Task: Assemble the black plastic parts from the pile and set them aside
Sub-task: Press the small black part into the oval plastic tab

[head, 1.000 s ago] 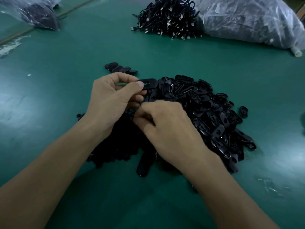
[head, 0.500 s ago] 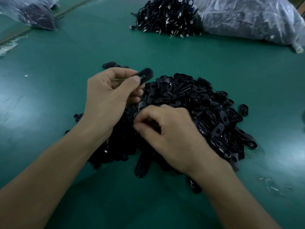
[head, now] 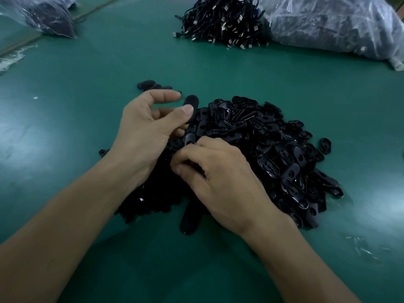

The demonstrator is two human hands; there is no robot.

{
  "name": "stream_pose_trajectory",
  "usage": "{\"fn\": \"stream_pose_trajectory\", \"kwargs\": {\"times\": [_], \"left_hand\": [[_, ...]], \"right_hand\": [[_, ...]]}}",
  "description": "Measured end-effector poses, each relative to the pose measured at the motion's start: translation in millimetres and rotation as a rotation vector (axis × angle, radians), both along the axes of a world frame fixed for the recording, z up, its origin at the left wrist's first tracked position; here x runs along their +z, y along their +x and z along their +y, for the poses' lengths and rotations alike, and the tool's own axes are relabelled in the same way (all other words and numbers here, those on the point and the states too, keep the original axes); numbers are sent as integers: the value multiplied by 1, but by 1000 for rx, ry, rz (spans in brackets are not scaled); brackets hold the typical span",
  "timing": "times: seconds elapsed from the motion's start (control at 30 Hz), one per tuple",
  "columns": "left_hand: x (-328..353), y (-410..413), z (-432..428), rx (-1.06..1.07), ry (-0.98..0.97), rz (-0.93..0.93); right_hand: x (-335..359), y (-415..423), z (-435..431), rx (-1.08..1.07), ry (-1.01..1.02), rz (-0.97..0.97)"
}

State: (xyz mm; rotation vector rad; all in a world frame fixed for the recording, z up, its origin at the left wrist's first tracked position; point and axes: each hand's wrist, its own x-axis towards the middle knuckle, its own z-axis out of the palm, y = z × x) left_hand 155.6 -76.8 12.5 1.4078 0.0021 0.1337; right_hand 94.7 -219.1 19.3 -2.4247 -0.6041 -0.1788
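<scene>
Green bench (head: 196, 270) stretches nearest, between the two forearms, with a few clear scraps (head: 363, 248) off to the right. A lone part (head: 188, 219) lies flat at the near rim of the pile (head: 273, 154) of black plastic parts that fills the middle. The right hand (head: 220, 182) rests on the pile's near-left side with its fingers curled down into it; I cannot tell whether they pinch a piece. Just beyond, the left hand (head: 144, 132) pinches an oval part (head: 190, 104) under its thumb, forefinger lifted, over the pile's left edge. A stray part (head: 325, 145) sits apart on the right. Behind the left hand lies a short row of parts (head: 148, 85). A wide band of green bench follows, then a cable bundle (head: 220, 20) just beside a plastic bag (head: 332, 25), and a second bag (head: 48, 18) far left.
</scene>
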Motion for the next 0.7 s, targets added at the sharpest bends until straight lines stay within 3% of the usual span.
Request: {"fn": "stream_pose_trajectory", "kwargs": {"times": [0.17, 0.37, 0.7], "left_hand": [[0, 1, -1, -47, 71, -19], [3, -5, -4, -45, 21, -24], [0, -5, -4, -29, 25, 0]], "right_hand": [[-2, 0, 0, 47, -54, 78], [-5, 0, -3, 68, -37, 56], [-6, -1, -15, -60, 407, 44]]}}
